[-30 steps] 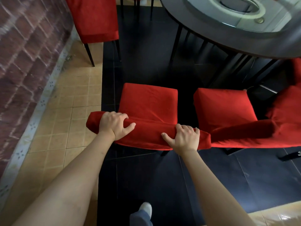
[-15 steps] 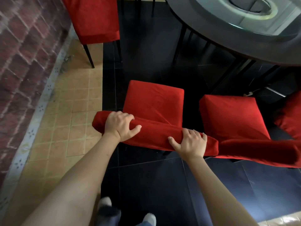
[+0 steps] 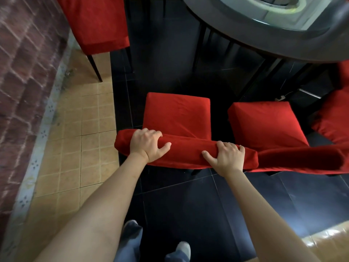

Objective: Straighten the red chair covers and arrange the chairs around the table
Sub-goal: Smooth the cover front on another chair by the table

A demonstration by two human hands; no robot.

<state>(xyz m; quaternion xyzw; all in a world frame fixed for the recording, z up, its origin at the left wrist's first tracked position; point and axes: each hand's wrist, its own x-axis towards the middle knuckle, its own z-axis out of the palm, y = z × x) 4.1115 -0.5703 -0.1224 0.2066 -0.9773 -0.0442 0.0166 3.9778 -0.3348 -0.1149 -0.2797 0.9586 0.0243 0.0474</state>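
At six o'clock from the round dark glass-topped table (image 3: 283, 48), we are still gripping the red fabric-covered chair's backrest (image 3: 188, 152) with our left hand (image 3: 146, 146) and right hand (image 3: 227, 157), edging it away from the brick wall (image 3: 24, 72), closer to its neighbouring red chair (image 3: 264, 123).

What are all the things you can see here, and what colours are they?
held chair: 1, red cover, centre, both hands gripping the top of its back
other chairs: 3, red covers; one right beside the held chair, one top left, one at the right edge
table: 1, dark round rim, top right
brick wall: reddish brown, left
floor: black tiles in the middle, tan tiles on the left
shoes: 2, pale, bottom edge
left hand: 1, fingers curled over the chair back
right hand: 1, fingers curled over the chair back
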